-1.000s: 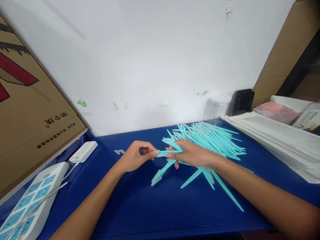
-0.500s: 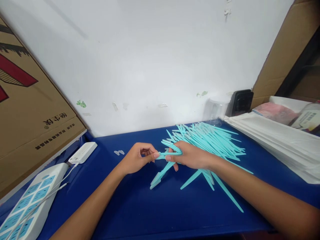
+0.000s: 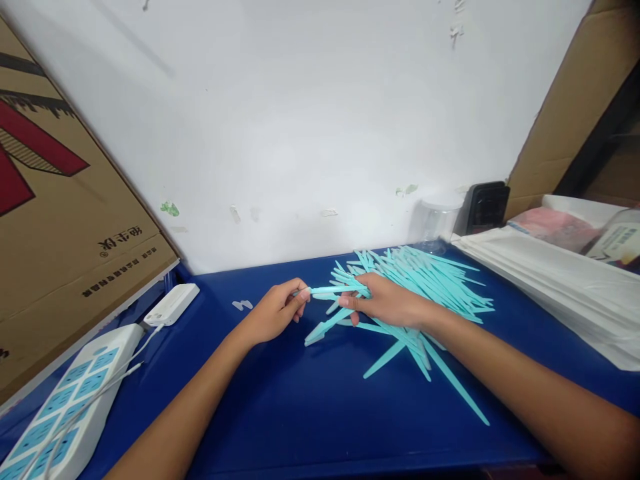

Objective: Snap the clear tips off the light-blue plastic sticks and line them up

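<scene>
Teal, slim & straight: in the head view the stick [image 3: 333, 291] spans btwn both hands, abt. level above the blue table [image 3: 280, 413]. L hand [image 3: 277, 312]: thumb & fingers pinched narrow on its L end, tip hidden by them. R hand [image 3: 385, 300]: closed round a bunch [image 3: 329, 325] of the same kind, fanned out to the L, incl. the other end of that stick. One in the bunch slants down-left w/ a wider, paler, see-thru part at its end. Exact no. in the grip: can't tell, they overlap.

Behind & R of the R hand, a big pile [image 3: 430, 283], same teal: long thin handles tapering to blunt points, pale ends mostly to the L, many roughly parallel. Loose sticks [image 3: 457, 383] poke out below the R wrist, tapered ends twd the table's front edge. 2 pale bits [image 3: 242, 305] lie near the L hand, not touching. Clear jar [image 3: 439, 223] just behind the pile, by the wall [image 3: 300, 120]; white strip [image 3: 83, 400] w/ blue sockets far L, well apart from the pile
</scene>
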`<state>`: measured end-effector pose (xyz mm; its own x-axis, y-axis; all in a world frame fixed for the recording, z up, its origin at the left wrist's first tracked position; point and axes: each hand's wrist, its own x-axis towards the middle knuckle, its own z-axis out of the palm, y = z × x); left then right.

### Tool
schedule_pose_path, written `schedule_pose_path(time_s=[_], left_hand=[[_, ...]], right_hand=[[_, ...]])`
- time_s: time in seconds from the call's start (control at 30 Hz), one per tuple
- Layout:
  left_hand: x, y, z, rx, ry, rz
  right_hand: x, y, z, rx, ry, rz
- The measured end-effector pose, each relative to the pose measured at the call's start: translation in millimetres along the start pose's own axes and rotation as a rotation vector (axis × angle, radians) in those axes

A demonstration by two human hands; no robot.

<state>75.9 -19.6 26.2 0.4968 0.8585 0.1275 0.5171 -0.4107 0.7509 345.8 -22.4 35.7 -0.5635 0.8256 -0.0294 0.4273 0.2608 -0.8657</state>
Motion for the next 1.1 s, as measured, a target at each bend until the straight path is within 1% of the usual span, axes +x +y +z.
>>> schedule_pose_path(time_s=[0.17, 0.27, 0.47, 0.67, 0.9, 1.0, 1.1], left_hand=[[0.0, -0.2, 1.3, -0.007, -0.029, -0.020], [-0.7, 0.9, 2.0, -0.053, -0.032, -0.022], [-0.8, 1.5, 0.2, -0.127, -0.039, -0.031], [1.6, -9.8, -8.7, -0.112, -0.039, -0.059], [4.1, -18.4, -15.8, -0.115, -0.034, -0.074], [5.5, -22.6, -19.9, -0.119, -0.026, -0.096], [6.7, -28.6, -24.9, -0.110, 0.005, -0.115]], right_hand=[[-0.5, 0.0, 1.2, 0.040, -0.003, 0.023], [-1.0, -0.4, 2.1, 0.054, -0.011, 0.031], [-2.0, -3.4, 2.0, 0.022, -0.031, 0.031], [-2.2, -2.8, 1.4, 0.060, -0.085, 0.015], [-4.0, -7.1, -0.1, 0.090, -0.096, 0.025], [-5.7, -8.8, -2.0, 0.079, -0.084, 0.027], [-5.2, -6.6, -3.9, 0.053, -0.041, 0.042]])
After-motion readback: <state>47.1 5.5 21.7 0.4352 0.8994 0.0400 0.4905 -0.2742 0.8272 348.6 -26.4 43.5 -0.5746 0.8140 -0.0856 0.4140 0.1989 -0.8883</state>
